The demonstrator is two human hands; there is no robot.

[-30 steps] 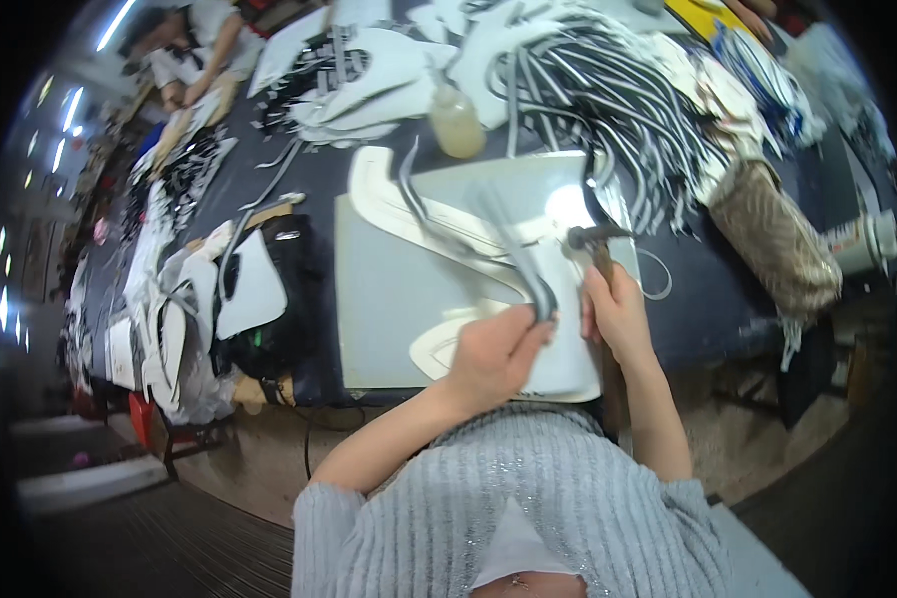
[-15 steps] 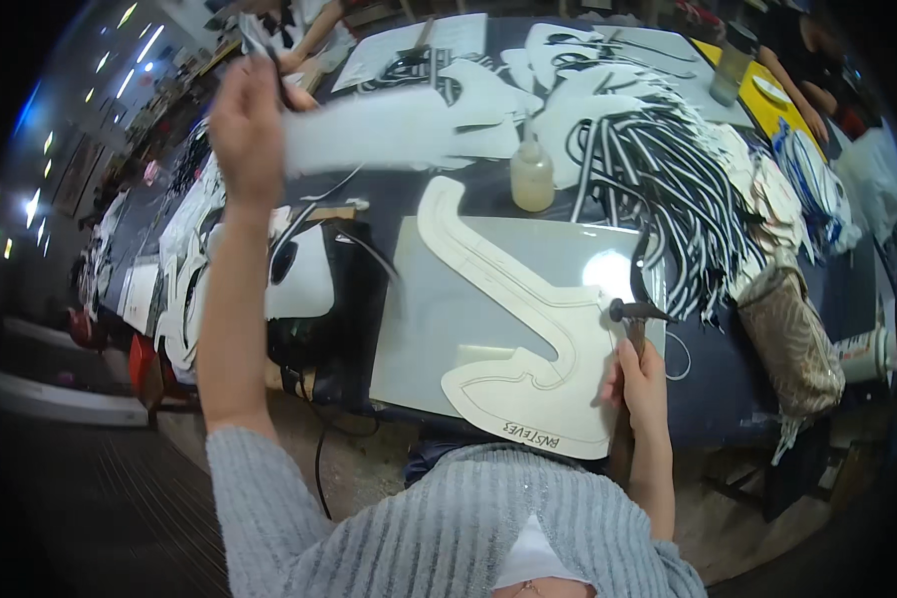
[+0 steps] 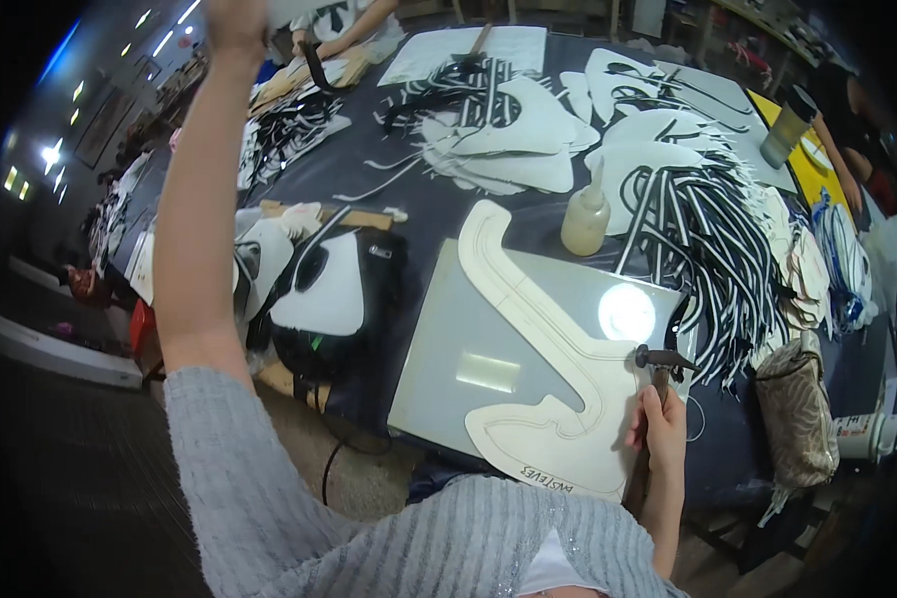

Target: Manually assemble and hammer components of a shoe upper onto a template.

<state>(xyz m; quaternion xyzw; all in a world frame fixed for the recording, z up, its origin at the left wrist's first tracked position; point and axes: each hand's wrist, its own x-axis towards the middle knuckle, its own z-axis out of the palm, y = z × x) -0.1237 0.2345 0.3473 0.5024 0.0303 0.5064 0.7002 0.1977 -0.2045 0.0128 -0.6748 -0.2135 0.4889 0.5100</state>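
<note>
My left hand (image 3: 237, 22) is raised high at the upper edge, partly cut off. It appears closed on a white sheet piece (image 3: 287, 9), of which only a corner shows. At the right side of a grey board (image 3: 434, 349), my right hand (image 3: 658, 424) is wrapped round the handle of a hammer (image 3: 665, 359), its dark head upward. Beside it, a cream curved pattern piece (image 3: 528, 304) with drawn lines and handwriting lies on the board and overhangs its near edge. A squeeze bottle (image 3: 585, 221) of pale liquid stands just beyond the board.
White cut pieces (image 3: 518, 140) and black-and-white strips (image 3: 703, 239) pile up behind. On the right are a patterned pouch (image 3: 795, 419), a white can (image 3: 867, 437) and a dark bottle (image 3: 787, 130). A black machine (image 3: 369, 269) stands left. Another person's hands (image 3: 334, 45) work at the far side.
My left hand has risen to the upper edge, carrying the white sheet piece up and away from over the table. My right hand still grips the hammer. The view has shifted slightly.
</note>
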